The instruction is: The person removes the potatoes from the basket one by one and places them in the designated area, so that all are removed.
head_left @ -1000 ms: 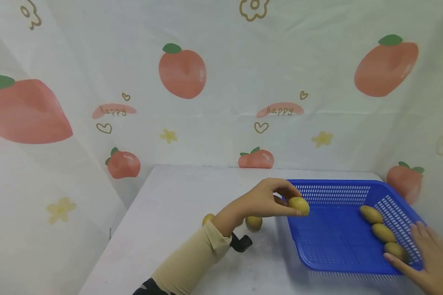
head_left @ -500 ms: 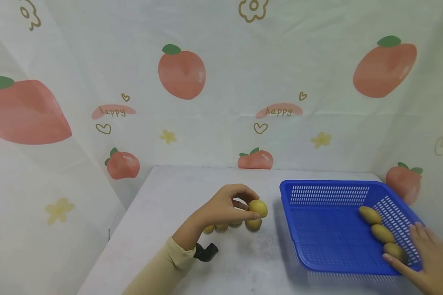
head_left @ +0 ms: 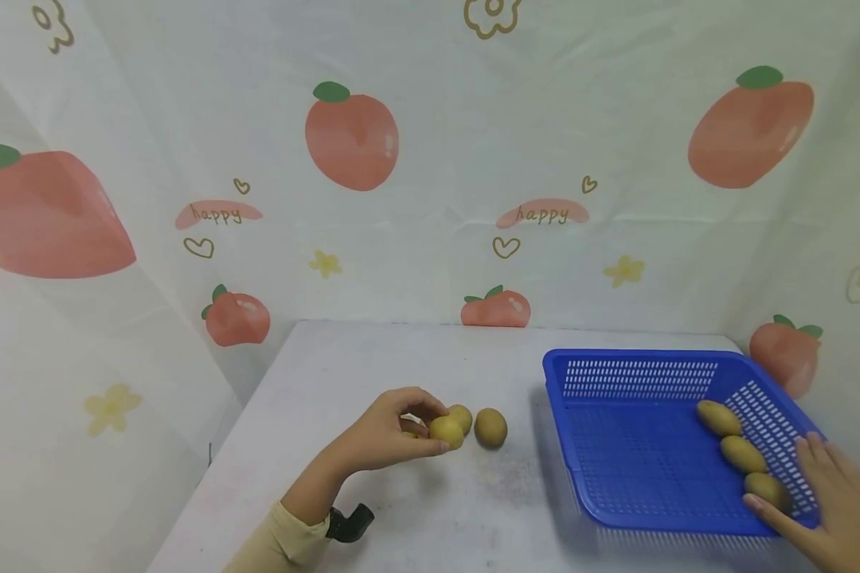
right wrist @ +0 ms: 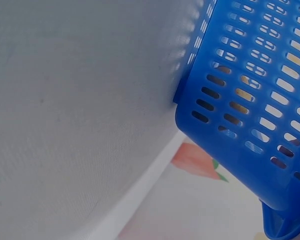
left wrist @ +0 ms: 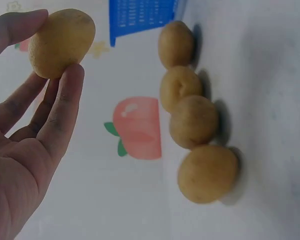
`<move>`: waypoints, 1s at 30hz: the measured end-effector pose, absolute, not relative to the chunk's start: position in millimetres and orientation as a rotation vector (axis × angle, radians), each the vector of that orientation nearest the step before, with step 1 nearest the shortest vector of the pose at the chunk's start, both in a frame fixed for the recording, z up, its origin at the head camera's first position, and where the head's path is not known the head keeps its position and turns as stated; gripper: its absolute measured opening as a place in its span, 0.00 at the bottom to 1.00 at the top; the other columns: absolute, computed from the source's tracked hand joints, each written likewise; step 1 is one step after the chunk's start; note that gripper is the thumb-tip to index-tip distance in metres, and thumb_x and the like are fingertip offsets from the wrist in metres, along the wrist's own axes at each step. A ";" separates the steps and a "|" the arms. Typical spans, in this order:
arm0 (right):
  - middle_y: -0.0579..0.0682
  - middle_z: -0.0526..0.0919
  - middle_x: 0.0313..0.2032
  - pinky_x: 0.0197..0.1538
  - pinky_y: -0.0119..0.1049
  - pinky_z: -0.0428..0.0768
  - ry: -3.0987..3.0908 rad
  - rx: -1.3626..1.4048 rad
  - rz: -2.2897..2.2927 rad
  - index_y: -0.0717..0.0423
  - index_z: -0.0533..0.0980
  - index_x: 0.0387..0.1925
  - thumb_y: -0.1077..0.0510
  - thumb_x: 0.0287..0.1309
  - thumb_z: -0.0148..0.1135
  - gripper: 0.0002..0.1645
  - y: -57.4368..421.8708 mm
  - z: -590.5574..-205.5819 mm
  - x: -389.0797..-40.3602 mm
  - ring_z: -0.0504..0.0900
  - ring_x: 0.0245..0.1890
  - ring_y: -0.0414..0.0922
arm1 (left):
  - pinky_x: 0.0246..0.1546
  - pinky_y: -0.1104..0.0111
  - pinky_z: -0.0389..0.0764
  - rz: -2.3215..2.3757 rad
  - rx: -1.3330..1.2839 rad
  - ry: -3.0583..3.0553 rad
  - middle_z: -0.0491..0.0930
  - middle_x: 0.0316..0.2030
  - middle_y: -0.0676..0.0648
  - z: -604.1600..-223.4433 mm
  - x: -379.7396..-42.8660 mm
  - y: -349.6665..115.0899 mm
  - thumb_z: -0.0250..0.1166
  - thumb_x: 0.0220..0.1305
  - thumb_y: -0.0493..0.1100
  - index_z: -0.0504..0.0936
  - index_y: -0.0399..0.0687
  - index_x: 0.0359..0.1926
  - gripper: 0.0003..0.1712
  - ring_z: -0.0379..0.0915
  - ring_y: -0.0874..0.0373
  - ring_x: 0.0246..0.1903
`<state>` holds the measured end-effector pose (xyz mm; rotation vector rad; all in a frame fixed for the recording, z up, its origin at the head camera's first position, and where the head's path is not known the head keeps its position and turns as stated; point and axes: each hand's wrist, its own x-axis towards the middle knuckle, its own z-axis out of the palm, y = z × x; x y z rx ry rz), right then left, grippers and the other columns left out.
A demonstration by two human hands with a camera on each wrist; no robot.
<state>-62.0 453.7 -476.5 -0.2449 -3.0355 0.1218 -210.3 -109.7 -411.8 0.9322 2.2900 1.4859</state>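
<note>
My left hand (head_left: 383, 436) pinches a yellow-brown potato (left wrist: 62, 42) between thumb and fingertips. In the left wrist view the potato is held apart from several others lying in a row on the table; one of these is the rightmost potato (head_left: 490, 428), another a potato (head_left: 461, 419) partly covered by the held one in the head view. Far to the right, my right hand (head_left: 842, 501) rests with extended fingers at the right side of a blue plastic basket (head_left: 638, 469). Inside it, three potatoes (head_left: 744, 454) line up along the right wall.
The white table (head_left: 373, 350) meets a fruit-printed cloth backdrop (head_left: 416, 255) at its rear edge. A black piece (head_left: 351, 524) sits at the left wrist by the beige sleeve (head_left: 275, 541). The right wrist view shows the basket's slotted outer wall (right wrist: 225, 150).
Still holding the potato, my left hand has moved left and down from the basket's left rim to the potatoes on the table. The right hand stays in place.
</note>
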 end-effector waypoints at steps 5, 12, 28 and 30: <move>0.86 0.28 0.72 0.74 0.76 0.30 -3.018 -0.242 0.128 0.91 0.39 0.72 0.23 0.64 0.56 0.78 453.6 -477.8 -61.9 0.28 0.76 0.81 | 0.49 0.68 0.89 1.433 0.864 2.298 0.85 0.47 0.48 -422.1 -206.6 -126.0 0.80 0.61 0.45 0.87 0.51 0.50 0.18 0.83 0.55 0.47; 0.85 0.28 0.72 0.73 0.75 0.28 -3.024 -0.239 0.123 0.90 0.39 0.72 0.22 0.64 0.56 0.78 455.9 -479.6 -63.2 0.27 0.77 0.80 | 0.46 0.71 0.88 1.340 0.817 2.321 0.85 0.45 0.48 -433.9 -205.0 -143.0 0.80 0.60 0.44 0.87 0.49 0.48 0.16 0.82 0.55 0.46; 0.85 0.27 0.72 0.71 0.77 0.31 -3.044 -0.249 0.106 0.89 0.36 0.73 0.21 0.65 0.55 0.79 459.0 -481.2 -63.6 0.28 0.76 0.81 | 0.43 0.72 0.87 1.186 0.819 2.359 0.84 0.43 0.50 -447.7 -204.9 -155.6 0.78 0.55 0.37 0.86 0.45 0.46 0.16 0.81 0.61 0.42; 0.85 0.27 0.72 0.71 0.77 0.30 -3.035 -0.258 0.112 0.89 0.37 0.73 0.21 0.65 0.55 0.79 459.0 -482.4 -63.1 0.29 0.76 0.81 | 0.43 0.72 0.87 1.174 0.821 2.366 0.84 0.43 0.51 -448.5 -205.2 -155.9 0.78 0.55 0.38 0.86 0.46 0.46 0.17 0.81 0.61 0.42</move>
